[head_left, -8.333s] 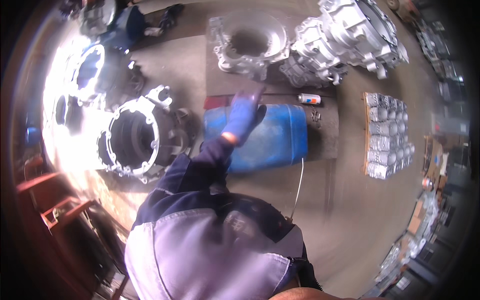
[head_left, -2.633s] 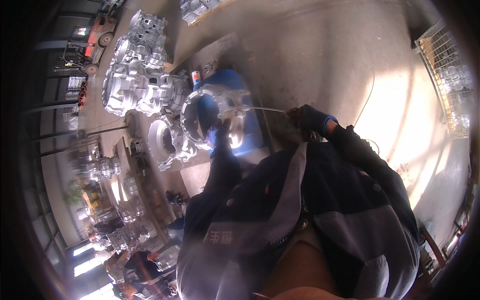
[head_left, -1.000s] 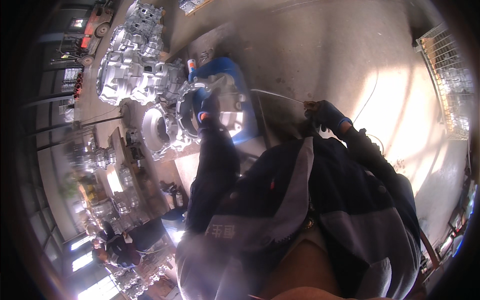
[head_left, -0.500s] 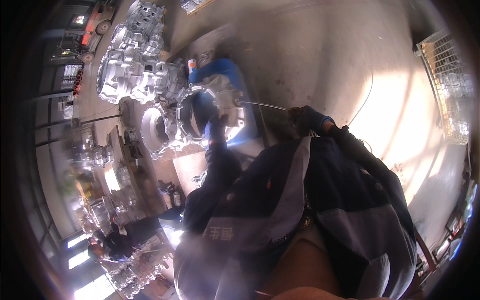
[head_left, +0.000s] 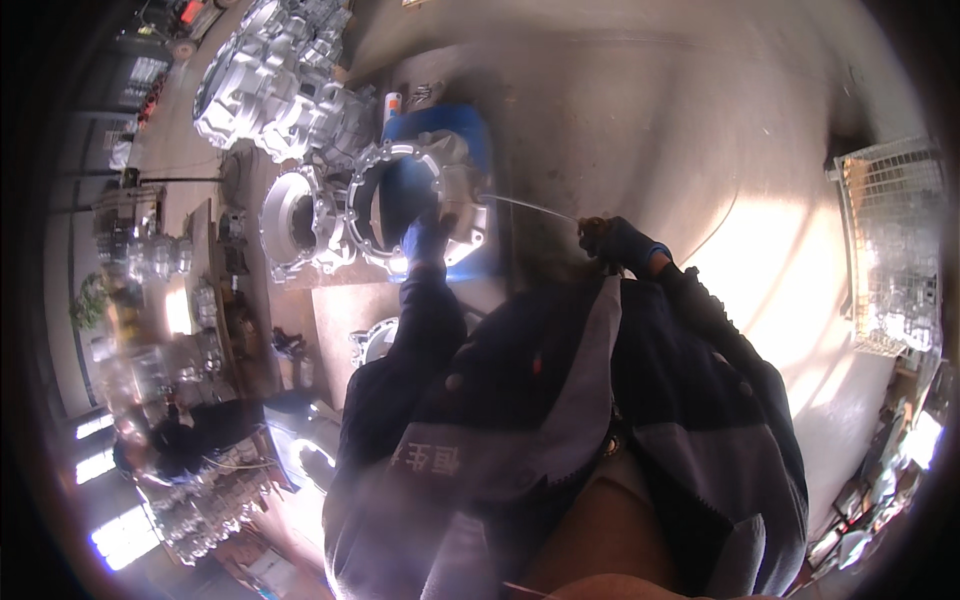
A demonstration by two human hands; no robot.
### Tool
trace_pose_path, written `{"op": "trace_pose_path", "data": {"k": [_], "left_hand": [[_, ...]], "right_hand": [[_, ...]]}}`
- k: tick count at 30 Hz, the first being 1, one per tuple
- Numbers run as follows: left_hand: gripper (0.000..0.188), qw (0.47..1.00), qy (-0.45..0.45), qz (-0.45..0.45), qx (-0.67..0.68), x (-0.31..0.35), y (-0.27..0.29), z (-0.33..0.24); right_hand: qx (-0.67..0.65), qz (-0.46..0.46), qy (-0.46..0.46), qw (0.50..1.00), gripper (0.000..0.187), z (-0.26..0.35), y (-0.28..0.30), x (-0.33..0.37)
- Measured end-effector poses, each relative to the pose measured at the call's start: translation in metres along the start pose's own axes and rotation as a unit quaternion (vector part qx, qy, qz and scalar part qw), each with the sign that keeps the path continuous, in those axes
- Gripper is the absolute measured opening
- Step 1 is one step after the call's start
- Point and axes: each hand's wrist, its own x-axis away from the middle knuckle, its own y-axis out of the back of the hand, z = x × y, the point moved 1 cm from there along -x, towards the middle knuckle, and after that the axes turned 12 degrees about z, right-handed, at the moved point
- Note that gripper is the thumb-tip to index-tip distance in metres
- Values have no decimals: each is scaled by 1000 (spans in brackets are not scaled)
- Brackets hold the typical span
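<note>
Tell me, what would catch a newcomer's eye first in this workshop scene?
Probably the shiny ring-shaped metal housing at upper centre, resting over a blue drum, with the gloved left hand on its rim. To its right, the gloved right hand grips a thin hose that runs toward the housing. More bright castings crowd the upper left.

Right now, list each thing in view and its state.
Left hand: gloved, on the ring housing's rim.
Right hand: gloved, closed on a thin wand.
Wand: tip pointed at the housing.
Ring housing: tilted up on the blue drum.
Blue drum: lying on its side.
Second housing: beside the first, untouched.
</note>
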Motion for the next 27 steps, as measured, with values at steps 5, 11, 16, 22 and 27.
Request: {"op": "trace_pose_path", "data": {"k": [5,11,16,22,27], "left_hand": [[52,998,20,32,41,-3,0,2],[51,998,2,2,69,4,8,-7],[40,993,-40,-48,98,5,0,-5],[36,894,-107,-233,367,-9,10,37],[30,673,-87,-431,595,62,19,79]], "right_hand": [[154,-62,296,941,16,13,14,-5],[-121,-24,72,990,31,71,28,50],[-332,-37,-66,940,27,120,31,67],[-186,-66,-145,969,25,160,41,108],[99,-52,79,991,35,219,40,103]]}}
